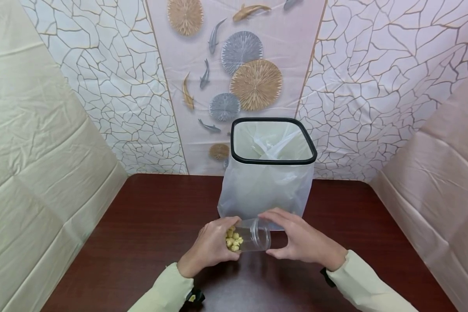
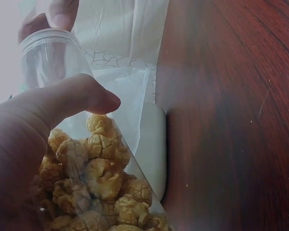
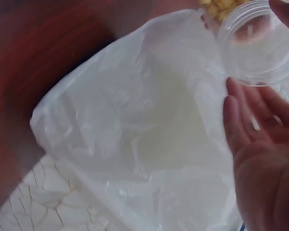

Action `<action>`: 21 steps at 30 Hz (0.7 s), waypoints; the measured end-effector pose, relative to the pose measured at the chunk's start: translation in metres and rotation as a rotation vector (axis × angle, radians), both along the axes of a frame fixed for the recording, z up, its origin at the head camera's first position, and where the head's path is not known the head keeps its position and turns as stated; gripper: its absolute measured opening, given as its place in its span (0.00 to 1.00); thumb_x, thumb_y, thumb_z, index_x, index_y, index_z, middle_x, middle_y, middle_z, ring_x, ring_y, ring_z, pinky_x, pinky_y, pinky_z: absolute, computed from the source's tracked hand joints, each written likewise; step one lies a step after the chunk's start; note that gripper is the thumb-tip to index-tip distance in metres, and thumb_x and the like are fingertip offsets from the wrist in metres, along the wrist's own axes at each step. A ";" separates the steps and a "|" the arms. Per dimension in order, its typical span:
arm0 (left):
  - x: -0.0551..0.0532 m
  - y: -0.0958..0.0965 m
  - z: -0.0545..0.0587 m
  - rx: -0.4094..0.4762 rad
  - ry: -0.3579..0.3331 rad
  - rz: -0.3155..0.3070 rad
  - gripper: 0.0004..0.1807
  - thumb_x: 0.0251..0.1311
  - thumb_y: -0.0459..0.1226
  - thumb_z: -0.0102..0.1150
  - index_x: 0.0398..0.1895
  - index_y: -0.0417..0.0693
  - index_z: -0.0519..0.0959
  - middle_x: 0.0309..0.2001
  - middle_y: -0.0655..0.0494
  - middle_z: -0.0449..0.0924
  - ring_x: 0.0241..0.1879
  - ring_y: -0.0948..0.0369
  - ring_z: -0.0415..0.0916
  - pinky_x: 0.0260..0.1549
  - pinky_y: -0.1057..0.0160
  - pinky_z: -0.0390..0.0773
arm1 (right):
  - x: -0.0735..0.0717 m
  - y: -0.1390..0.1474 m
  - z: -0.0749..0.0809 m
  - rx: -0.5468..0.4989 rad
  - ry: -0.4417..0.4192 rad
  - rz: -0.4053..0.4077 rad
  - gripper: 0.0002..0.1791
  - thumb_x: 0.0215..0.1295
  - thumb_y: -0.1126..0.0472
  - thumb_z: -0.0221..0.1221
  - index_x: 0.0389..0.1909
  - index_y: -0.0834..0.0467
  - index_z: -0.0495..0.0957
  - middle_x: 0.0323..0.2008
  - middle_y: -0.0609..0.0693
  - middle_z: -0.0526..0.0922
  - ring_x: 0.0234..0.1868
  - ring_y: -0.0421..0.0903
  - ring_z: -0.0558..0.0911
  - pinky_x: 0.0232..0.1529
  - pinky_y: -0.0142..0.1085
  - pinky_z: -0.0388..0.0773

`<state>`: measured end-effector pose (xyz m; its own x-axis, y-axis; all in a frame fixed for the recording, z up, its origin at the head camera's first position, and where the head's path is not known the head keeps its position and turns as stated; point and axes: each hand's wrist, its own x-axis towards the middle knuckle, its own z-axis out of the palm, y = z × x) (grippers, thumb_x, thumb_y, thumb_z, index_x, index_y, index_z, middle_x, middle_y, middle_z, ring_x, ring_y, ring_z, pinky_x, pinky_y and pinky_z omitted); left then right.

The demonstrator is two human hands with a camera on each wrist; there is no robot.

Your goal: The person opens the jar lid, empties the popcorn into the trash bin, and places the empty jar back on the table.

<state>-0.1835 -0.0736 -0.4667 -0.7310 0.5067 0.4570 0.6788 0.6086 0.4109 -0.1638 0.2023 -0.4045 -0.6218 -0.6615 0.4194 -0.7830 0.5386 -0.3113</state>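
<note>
Head view: hands, two. Left hand [image 1: 212, 245], nine o'clock, clamped on base of clear jar [image 1: 250, 238], one, tipped sideways, popcorn [image 1: 233, 240] inside; right hand [image 1: 306, 240], three o'clock, thumb and fingers curved around its mouth end. Bag-lined bin [image 1: 269, 186], one, twelve o'clock.

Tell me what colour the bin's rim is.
The rim is black; it shows best in the head view.

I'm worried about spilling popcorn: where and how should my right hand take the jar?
Probably wrap round its ridged rim from the right: the jar is held sideways, that round end facing your right hand, and your left hand grips the end holding popcorn.
</note>
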 end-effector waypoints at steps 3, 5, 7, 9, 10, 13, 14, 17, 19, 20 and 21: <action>0.000 0.001 0.000 0.004 -0.004 0.000 0.40 0.33 0.43 0.86 0.57 0.51 0.82 0.53 0.60 0.88 0.42 0.66 0.83 0.41 0.62 0.86 | 0.001 0.001 0.000 0.023 0.041 0.008 0.50 0.45 0.55 0.82 0.72 0.55 0.72 0.64 0.46 0.79 0.60 0.41 0.81 0.58 0.42 0.85; 0.001 0.001 0.001 0.001 -0.004 0.002 0.40 0.33 0.43 0.86 0.57 0.51 0.82 0.53 0.60 0.88 0.42 0.66 0.83 0.41 0.62 0.86 | 0.003 0.001 0.000 0.027 0.024 -0.018 0.51 0.47 0.51 0.82 0.73 0.55 0.70 0.65 0.47 0.79 0.61 0.41 0.81 0.59 0.42 0.85; 0.001 0.001 0.001 -0.003 -0.003 0.004 0.40 0.33 0.44 0.86 0.57 0.51 0.82 0.52 0.60 0.88 0.42 0.66 0.83 0.41 0.62 0.86 | 0.005 0.000 0.000 0.015 -0.024 -0.067 0.49 0.51 0.46 0.80 0.73 0.56 0.71 0.65 0.48 0.80 0.61 0.42 0.82 0.60 0.43 0.84; 0.001 0.002 0.002 -0.007 -0.001 0.006 0.40 0.33 0.44 0.86 0.57 0.52 0.82 0.52 0.61 0.88 0.42 0.66 0.83 0.41 0.63 0.86 | 0.006 -0.002 0.001 0.000 -0.087 -0.127 0.44 0.57 0.41 0.76 0.70 0.57 0.74 0.61 0.47 0.83 0.58 0.41 0.83 0.59 0.44 0.84; 0.001 0.002 0.002 -0.009 0.001 0.007 0.39 0.34 0.44 0.86 0.57 0.52 0.82 0.51 0.61 0.88 0.42 0.67 0.82 0.41 0.63 0.86 | 0.007 -0.002 0.001 -0.017 -0.129 -0.148 0.41 0.60 0.40 0.74 0.68 0.58 0.76 0.58 0.47 0.84 0.56 0.41 0.84 0.57 0.44 0.85; 0.002 0.002 0.002 -0.007 0.004 0.009 0.39 0.33 0.43 0.86 0.57 0.52 0.82 0.51 0.61 0.88 0.41 0.67 0.82 0.40 0.63 0.85 | 0.007 -0.005 0.002 -0.050 -0.232 -0.202 0.34 0.66 0.38 0.68 0.60 0.61 0.81 0.47 0.46 0.86 0.47 0.41 0.86 0.51 0.43 0.86; 0.002 0.002 0.002 -0.006 0.004 0.009 0.39 0.33 0.43 0.86 0.57 0.52 0.82 0.50 0.61 0.88 0.40 0.67 0.81 0.40 0.63 0.85 | 0.006 -0.006 0.002 -0.061 -0.261 -0.211 0.32 0.67 0.39 0.68 0.58 0.61 0.82 0.44 0.46 0.86 0.45 0.41 0.86 0.49 0.42 0.86; 0.002 0.001 0.002 -0.002 0.001 0.008 0.39 0.33 0.43 0.86 0.57 0.51 0.82 0.49 0.60 0.88 0.40 0.67 0.81 0.39 0.63 0.85 | 0.006 -0.008 0.002 -0.086 -0.309 -0.231 0.30 0.67 0.40 0.68 0.53 0.63 0.83 0.38 0.46 0.85 0.39 0.40 0.85 0.44 0.39 0.86; 0.002 0.001 0.002 -0.002 -0.004 0.005 0.40 0.33 0.43 0.86 0.57 0.51 0.82 0.49 0.60 0.88 0.40 0.67 0.80 0.39 0.63 0.84 | 0.006 -0.010 0.002 -0.095 -0.314 -0.245 0.29 0.67 0.40 0.68 0.50 0.63 0.84 0.36 0.46 0.85 0.36 0.38 0.85 0.42 0.36 0.85; 0.002 0.002 0.002 -0.002 -0.008 0.003 0.40 0.33 0.43 0.86 0.57 0.51 0.82 0.49 0.59 0.88 0.39 0.67 0.80 0.39 0.63 0.84 | 0.005 -0.010 0.002 -0.099 -0.313 -0.250 0.29 0.66 0.40 0.69 0.49 0.63 0.84 0.35 0.46 0.85 0.35 0.38 0.84 0.41 0.35 0.85; 0.002 0.002 0.002 -0.002 -0.009 0.001 0.40 0.33 0.43 0.86 0.57 0.51 0.82 0.49 0.59 0.88 0.40 0.67 0.80 0.39 0.63 0.84 | 0.006 -0.011 0.002 -0.101 -0.312 -0.255 0.28 0.66 0.40 0.69 0.49 0.63 0.84 0.35 0.46 0.84 0.35 0.37 0.84 0.40 0.35 0.85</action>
<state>-0.1817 -0.0718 -0.4643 -0.7358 0.5069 0.4490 0.6742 0.6104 0.4158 -0.1583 0.1918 -0.4027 -0.8677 -0.4354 0.2401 -0.4886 0.6574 -0.5737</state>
